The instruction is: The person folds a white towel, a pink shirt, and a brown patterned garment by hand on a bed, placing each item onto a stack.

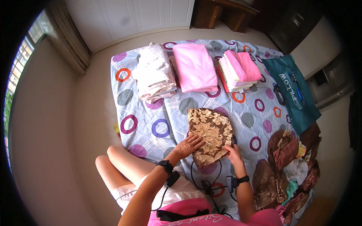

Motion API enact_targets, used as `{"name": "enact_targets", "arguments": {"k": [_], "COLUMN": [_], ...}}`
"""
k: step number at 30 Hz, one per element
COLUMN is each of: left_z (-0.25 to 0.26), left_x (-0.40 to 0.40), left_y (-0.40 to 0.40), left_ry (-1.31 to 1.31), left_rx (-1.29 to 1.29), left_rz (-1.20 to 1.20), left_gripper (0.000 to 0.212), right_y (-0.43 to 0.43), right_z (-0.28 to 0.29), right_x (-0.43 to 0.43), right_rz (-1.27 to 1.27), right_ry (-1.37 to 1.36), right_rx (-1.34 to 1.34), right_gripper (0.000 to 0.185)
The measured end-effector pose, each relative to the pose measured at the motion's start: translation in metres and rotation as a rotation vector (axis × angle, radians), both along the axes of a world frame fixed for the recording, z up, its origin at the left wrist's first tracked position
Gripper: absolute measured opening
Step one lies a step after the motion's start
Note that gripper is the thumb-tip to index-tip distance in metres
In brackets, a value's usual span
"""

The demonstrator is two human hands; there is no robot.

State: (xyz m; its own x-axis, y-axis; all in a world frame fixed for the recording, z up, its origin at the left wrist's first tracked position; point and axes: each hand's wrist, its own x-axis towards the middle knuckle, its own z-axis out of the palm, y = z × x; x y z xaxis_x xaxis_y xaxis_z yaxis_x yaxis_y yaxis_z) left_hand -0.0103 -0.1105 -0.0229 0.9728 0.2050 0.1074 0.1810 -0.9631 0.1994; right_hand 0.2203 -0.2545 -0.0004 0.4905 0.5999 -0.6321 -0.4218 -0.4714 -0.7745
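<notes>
A brown and gold patterned fabric piece (209, 132), folded with one rounded side, lies on the bed in front of me. My left hand (188, 146) rests flat on its left part, fingers spread. At its lower right edge is my right hand (233, 154), with the thumb and fingers at the cloth's rim; whether they pinch it is not clear. Beyond the cloth stand a stack of whitish printed fabric (157, 70), a folded pink cloth (195, 67) and a smaller stack of pink and pale cloths (240, 69).
Loose brown, white and green fabrics (285, 172) are heaped on the bed's right side. Above them lies a teal bag with printing (294, 90). Black cables (208, 186) run from my wrist devices across my lap and the patterned bedsheet (181, 124).
</notes>
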Motion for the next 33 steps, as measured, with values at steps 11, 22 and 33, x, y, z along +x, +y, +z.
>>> {"name": "enact_targets", "arguments": {"k": [11,22,33], "left_z": [0.02,0.004,-0.02], "left_x": [0.0,0.018,0.025], "left_y": [0.013,0.049,0.049], "left_ry": [0.078,-0.154,-0.19], "left_rx": [-0.878,-1.512,-1.6], "left_rz": [0.196,0.173,0.737], "left_gripper": [0.044,0.038,0.043], "right_y": [0.008,0.039,0.095], "right_z": [0.05,0.061,0.007], "right_x": [-0.003,0.025,0.035], "right_rz": [0.164,0.686,0.447], "right_ry": [-0.087,-1.004,-0.763], "right_rx": [0.083,-0.094,0.067], "right_gripper": [0.041,0.048,0.044]}}
